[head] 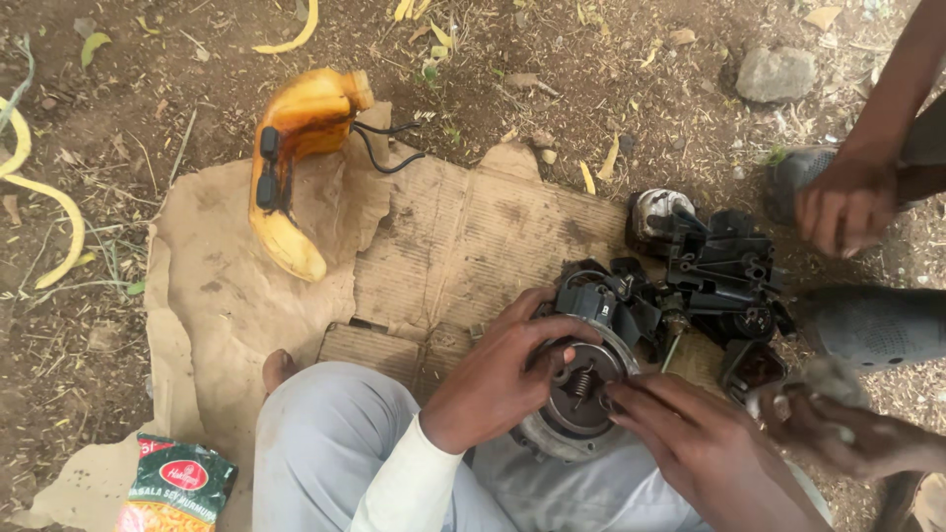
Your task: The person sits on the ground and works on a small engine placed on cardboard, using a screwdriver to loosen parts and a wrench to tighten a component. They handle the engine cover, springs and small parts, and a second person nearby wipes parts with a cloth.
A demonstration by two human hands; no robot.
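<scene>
The round metal disc (pixel 581 389) with its small spring (pixel 581 379) rests on your lap, at the near end of the black engine block (pixel 709 281); your left hand (pixel 503 379) closes its grip on the disc's left rim, probably to keep it steady; your right hand (pixel 680 429) sets its fingertips on the right edge, but I cannot tell if this grip is closed on anything. The block lies half on the cardboard (pixel 434 236), which keeps parts off the dirt; the yellow cover (pixel 291 158) lies apart at the far left; a snack packet (pixel 177 488) sits by your knee. Another person's hands are at the right: one (pixel 843 207) hangs above, one (pixel 838 433) holds a grey rag (pixel 833 379).
</scene>
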